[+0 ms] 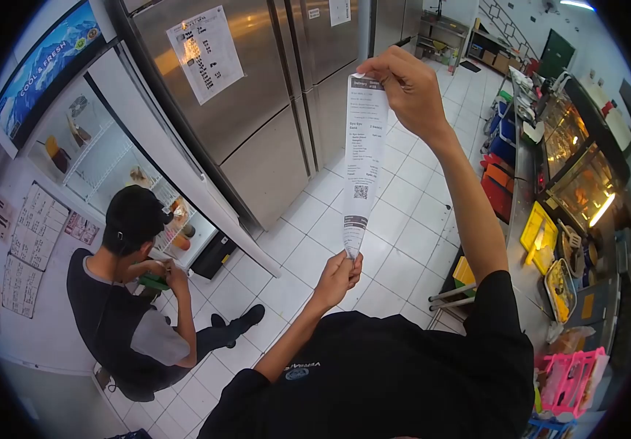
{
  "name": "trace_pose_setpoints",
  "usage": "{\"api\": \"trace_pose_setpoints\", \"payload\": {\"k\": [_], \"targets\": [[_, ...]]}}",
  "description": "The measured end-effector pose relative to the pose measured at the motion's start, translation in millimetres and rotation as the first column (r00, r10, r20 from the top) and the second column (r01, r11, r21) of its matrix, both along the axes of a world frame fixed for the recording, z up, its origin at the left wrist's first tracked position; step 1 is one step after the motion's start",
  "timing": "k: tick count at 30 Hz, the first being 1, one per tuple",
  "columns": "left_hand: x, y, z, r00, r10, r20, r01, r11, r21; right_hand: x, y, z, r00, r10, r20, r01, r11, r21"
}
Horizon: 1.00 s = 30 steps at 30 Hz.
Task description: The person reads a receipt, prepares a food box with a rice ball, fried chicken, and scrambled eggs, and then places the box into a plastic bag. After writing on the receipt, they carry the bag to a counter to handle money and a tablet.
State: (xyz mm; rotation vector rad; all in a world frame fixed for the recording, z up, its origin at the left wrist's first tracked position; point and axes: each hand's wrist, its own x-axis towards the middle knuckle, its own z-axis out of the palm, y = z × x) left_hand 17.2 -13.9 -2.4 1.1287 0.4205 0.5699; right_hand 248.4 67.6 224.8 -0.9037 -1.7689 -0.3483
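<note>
A long printed paper receipt (361,146) hangs stretched between my two hands, with a QR code near its lower part. My right hand (407,86) is raised high and pinches the receipt's top edge between thumb and fingers. Lower down, in front of my chest, my left hand (336,280) is closed round the narrow, curled bottom end. White floor tiles show behind the paper.
At the left a co-worker (125,293) sits by an open display fridge (96,164), holding something green. Steel cabinets (257,146) stand ahead. Along the right runs a counter (509,256) with yellow boards (538,235), a tray (560,290) and a pink basket (571,380).
</note>
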Motion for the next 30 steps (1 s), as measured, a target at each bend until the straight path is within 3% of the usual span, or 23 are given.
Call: {"api": "trace_pose_setpoints", "payload": {"k": [9,20,27,30], "targets": [[7,4,-1,1.000,-0.029,0.000,0.029,1.000,-0.001,8,0,0,0.999,-0.031,0.009,0.031,1.000,0.000],[29,26,-8,0.995,-0.042,-0.091,0.039,0.999,-0.028,48,19,-24,0.994,-0.042,-0.106,0.038,0.999,-0.035],[70,79,-37,0.989,-0.097,-0.116,0.086,0.992,-0.095,90,64,-48,0.985,-0.148,-0.087,0.133,0.979,-0.154],[103,129,-43,0.977,-0.191,-0.093,0.189,0.982,-0.024,124,96,-48,0.982,-0.173,-0.075,0.156,0.969,-0.193]]}}
